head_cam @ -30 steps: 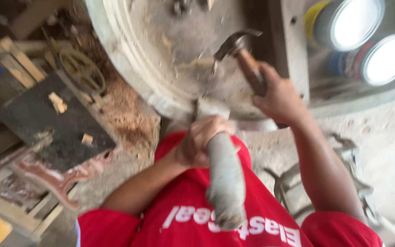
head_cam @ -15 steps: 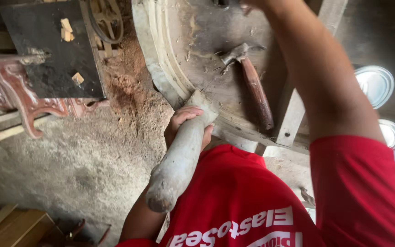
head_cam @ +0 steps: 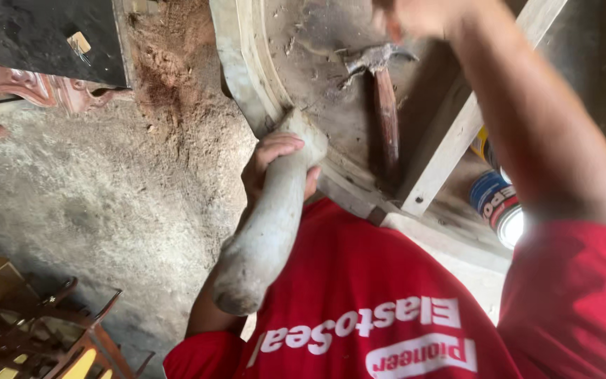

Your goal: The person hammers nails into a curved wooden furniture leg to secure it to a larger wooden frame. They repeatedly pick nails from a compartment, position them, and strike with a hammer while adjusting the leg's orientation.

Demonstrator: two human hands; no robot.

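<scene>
Left hand (head_cam: 275, 165) wraps grey wooden mallet (head_cam: 264, 231), head against curved frame rim (head_cam: 247, 77). Your right hand (head_cam: 415, 14) has let go — hammer (head_cam: 385, 105) now lies on panel; its closure blurred, can't tell.

Your left hand (head_cam: 275, 165) grips a pale grey wooden club (head_cam: 268, 224), its surface matt, worn smooth and dusty, chipped at the butt end. It rests against the curved, unpainted wooden frame (head_cam: 243, 77), which looks dry, rough and speckled with shavings. On that frame lies a claw hammer (head_cam: 380, 91) with a dull metal head and a reddish, lightly glossy wooden handle. Beside the frame, the concrete floor (head_cam: 92, 196) looks coarse and sawdust-strewn.
</scene>
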